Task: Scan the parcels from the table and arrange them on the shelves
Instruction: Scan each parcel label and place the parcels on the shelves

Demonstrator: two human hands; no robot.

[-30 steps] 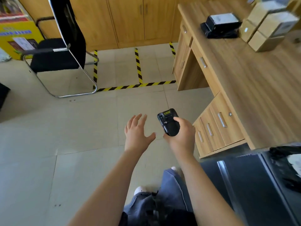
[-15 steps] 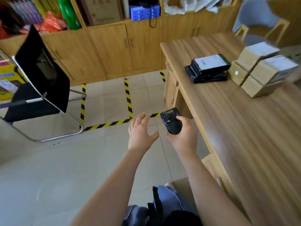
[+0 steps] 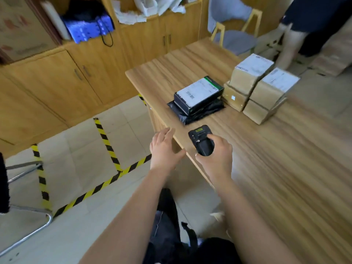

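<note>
My grips have come forward from over the floor to the counter (image 3: 285, 168). The right grip (image 3: 217, 157) now hangs just inside the counter's left edge, clenched round the scanner (image 3: 202, 141), with one finger laid across it. The left grip (image 3: 163, 149) hovers at that same edge, released, fingers straight, holding nothing. Further along the counter a black box (image 3: 199, 93) with a white label lies on a black bag (image 3: 202, 113). Four brown boxes (image 3: 266, 92) are stacked just beside these, away from that left edge.

I log: right hand (image 3: 215, 155) gripping black scanner (image 3: 202, 141); left hand (image 3: 163, 149), fingers straight; bench (image 3: 276, 178) carrying black box (image 3: 198, 93) atop black bag (image 3: 202, 112), stacked cardboard parcels (image 3: 266, 92) just beside.
</note>
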